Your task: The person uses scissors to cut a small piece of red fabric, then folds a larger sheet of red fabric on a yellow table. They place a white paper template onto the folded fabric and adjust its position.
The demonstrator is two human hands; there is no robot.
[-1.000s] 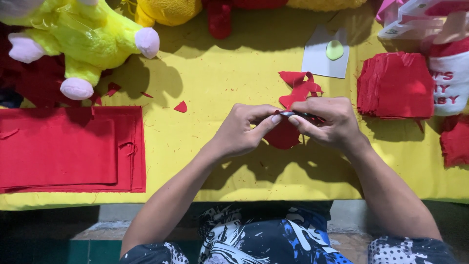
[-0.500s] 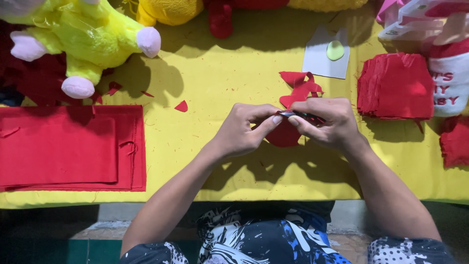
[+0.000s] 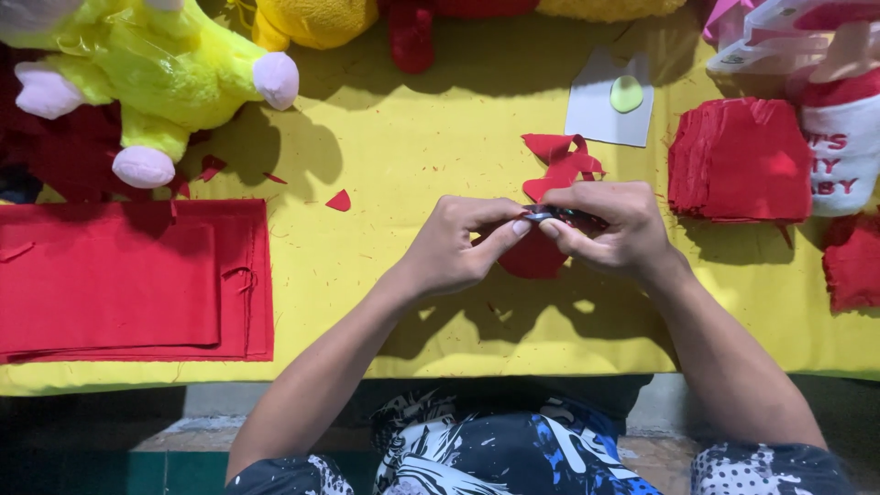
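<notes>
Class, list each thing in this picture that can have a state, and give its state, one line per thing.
left hand: fingertips pinched on the red fabric piece
right hand: closed around a dark tool, hard to identify
red fabric piece: held between both hands
folded red cloth: flat, stacked
red square stack: piled, untouched
red offcuts: loose on the yellow table cover
yellow-green plush toy: lying down

We are seeing a bright yellow cloth-covered table (image 3: 403,312), a folded stack of red fabric sheets (image 3: 128,284), a lime-green plush toy with pale pink paws (image 3: 156,64), and black, white and blue patterned shorts (image 3: 495,449).
</notes>
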